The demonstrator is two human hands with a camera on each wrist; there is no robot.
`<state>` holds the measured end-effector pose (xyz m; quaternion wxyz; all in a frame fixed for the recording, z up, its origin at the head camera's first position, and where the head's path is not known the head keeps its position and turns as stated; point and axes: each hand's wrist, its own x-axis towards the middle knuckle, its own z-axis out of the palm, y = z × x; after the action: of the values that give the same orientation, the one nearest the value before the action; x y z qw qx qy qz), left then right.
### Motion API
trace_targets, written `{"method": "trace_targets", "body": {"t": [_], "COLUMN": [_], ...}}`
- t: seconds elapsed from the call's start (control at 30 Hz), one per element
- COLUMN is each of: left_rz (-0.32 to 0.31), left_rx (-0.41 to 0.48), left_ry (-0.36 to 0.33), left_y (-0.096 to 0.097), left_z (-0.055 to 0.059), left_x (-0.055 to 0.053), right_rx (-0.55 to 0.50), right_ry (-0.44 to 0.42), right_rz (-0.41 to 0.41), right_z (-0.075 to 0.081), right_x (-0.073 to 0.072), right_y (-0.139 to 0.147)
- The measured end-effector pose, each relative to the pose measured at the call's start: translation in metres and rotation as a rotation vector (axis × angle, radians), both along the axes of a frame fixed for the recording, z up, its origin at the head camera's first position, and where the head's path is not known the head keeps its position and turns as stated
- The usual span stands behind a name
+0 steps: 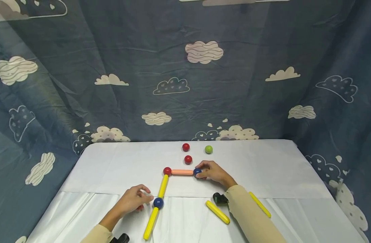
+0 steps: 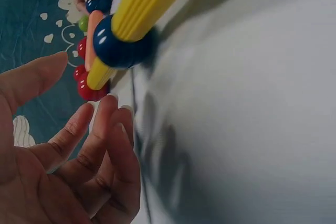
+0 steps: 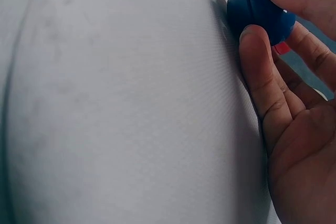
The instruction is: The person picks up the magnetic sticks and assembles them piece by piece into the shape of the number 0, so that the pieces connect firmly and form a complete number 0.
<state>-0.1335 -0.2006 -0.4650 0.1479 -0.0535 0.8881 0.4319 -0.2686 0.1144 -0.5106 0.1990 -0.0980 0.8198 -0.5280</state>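
In the head view, yellow rods (image 1: 151, 223) join at a blue ball (image 1: 158, 203) and run up to a red ball (image 1: 167, 171). From that red ball an orange rod (image 1: 182, 172) leads right to a second blue ball (image 1: 197, 172). My right hand (image 1: 215, 173) pinches this second ball between thumb and fingers; the right wrist view shows the grip on the blue ball (image 3: 260, 11) closely. Beside the first blue ball, my left hand (image 1: 134, 199) holds nothing, its fingers loosely bent. The left wrist view shows a gap between the left hand (image 2: 79, 145) and the blue ball (image 2: 118, 43).
Two loose red balls (image 1: 188, 159) and a green ball (image 1: 208, 149) lie toward the back of the white table (image 1: 112, 162). A loose yellow rod (image 1: 217, 212) lies left of the right forearm, another yellow rod (image 1: 259, 204) beyond it. A dark cloud-print curtain (image 1: 173, 101) hangs behind.
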Motion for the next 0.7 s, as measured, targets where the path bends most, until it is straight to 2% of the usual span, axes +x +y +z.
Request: {"method": "trace_targets", "body": {"t": [0.17, 0.27, 0.4, 0.5, 0.6, 0.7], "left_rz": [0.002, -0.041, -0.105, -0.147, -0.214, -0.301], "left_rx": [-0.069, -0.013, 0.122, 0.145, 0.132, 0.117], "left_ry": [0.059, 0.074, 0.057, 0.054, 0.078, 0.11], "left_y": [0.014, 0.025, 0.04, 0.054, 0.072, 0.09], "left_z": [0.01, 0.014, 0.015, 0.016, 0.019, 0.022], "left_x": [-0.036, -0.063, -0.099, -0.122, -0.138, -0.149], "right_rx": [-0.001, -0.014, -0.02, -0.014, -0.01, -0.019], "right_ry": [0.014, 0.022, 0.028, 0.037, 0.041, 0.048], "right_rz": [0.008, 0.023, 0.031, 0.031, 0.027, 0.038], "right_z": [0.0, -0.001, -0.001, -0.001, -0.001, 0.0], "right_x": [0.0, -0.001, -0.002, -0.001, 0.0, 0.001], "right_y": [0.001, 0.002, 0.002, 0.001, 0.001, 0.002]}}
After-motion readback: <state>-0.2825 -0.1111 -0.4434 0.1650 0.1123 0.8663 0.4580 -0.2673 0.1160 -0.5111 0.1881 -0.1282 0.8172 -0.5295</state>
